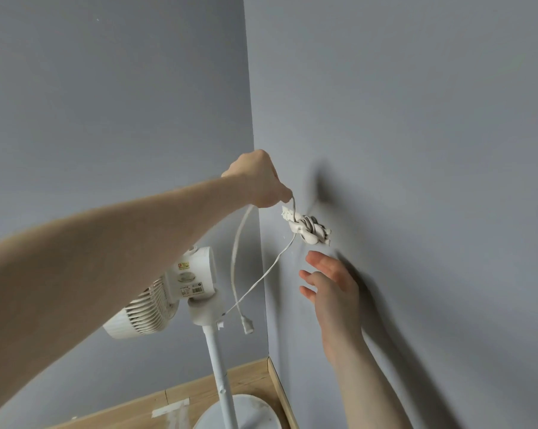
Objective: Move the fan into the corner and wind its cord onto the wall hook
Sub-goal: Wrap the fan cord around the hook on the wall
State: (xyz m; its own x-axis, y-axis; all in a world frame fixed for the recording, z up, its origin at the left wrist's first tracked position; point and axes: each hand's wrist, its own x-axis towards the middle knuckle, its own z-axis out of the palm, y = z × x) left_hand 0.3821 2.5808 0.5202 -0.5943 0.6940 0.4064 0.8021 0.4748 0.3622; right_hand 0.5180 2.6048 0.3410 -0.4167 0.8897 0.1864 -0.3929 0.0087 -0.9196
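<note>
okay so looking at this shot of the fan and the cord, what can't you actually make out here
Head view:
- Wall hook: buried under cord wraps, shape unclear.
- Fan front: turned away, partly behind the left forearm.
- Fan base: cut off by the bottom edge.
- Left hand fingertips: hidden behind the hand.
- Fan label: too small to read.

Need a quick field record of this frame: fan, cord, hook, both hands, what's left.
fan: white pedestal fan standing in the corner, round base on the wood floor
cord: white cord, several turns wound on the hook, a loose loop hanging
plug: plug end dangling beside the fan pole
wall hook: hook on the right-hand wall, mostly covered by windings
left hand: left hand pinches the cord just above the hook
right hand: right hand open below the hook, holding nothing
remaining: loose tail not yet wound
</note>
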